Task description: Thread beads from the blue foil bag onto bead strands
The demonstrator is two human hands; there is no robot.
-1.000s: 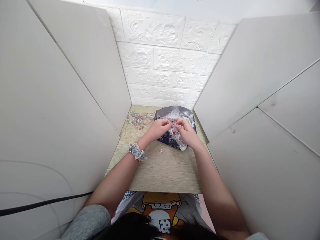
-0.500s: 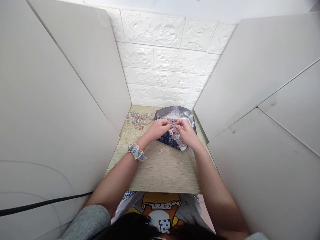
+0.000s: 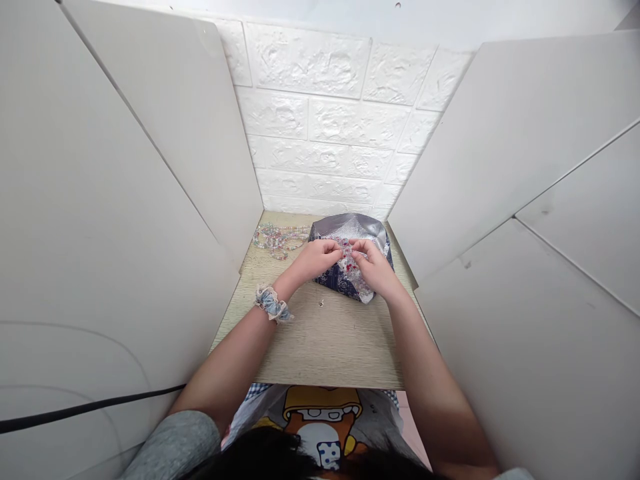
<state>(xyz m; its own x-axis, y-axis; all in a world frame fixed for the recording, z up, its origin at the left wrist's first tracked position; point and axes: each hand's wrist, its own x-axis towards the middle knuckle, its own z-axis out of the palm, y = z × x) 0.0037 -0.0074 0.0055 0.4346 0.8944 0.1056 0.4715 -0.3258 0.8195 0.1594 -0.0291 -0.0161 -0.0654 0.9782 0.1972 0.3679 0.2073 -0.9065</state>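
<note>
Item, centre of the frame: a strand of small beads point(image 3: 349, 257), red and clear among them, pinched between two hands above a foil-lined bag. Left hand point(image 3: 316, 259), just left of centre, fingers curled and closed on the strand's near end, thumb pressed against the forefinger; a ruffled scrunchie point(image 3: 273, 303) sits on that wrist lower down. Right hand point(image 3: 376, 268), just right of centre, likewise closed, fingertips gripping the other end of the same strand, the two hands nearly touching. Directly behind and under them: the bag point(image 3: 350, 230), dark blue patterned outside and silvery within, mouth open and gaping toward the back wall, with more glittering pieces showing at its lower edge beneath the right hand (whether loose beads or further strands is too small to make out). Upper left of the tabletop point(image 3: 325, 340), well apart from the hands: a loose heap of finished-looking bead strands point(image 3: 277, 239), pastel-coloured, lying flat on the wood. One tiny stray bead point(image 3: 321, 303) lies on the bare table below the hands. State of work, as judged: several strands are already set aside in the heap, one is in hand, and the bag appears to hold stock yet to be handled, so the job seems partway through.
</note>
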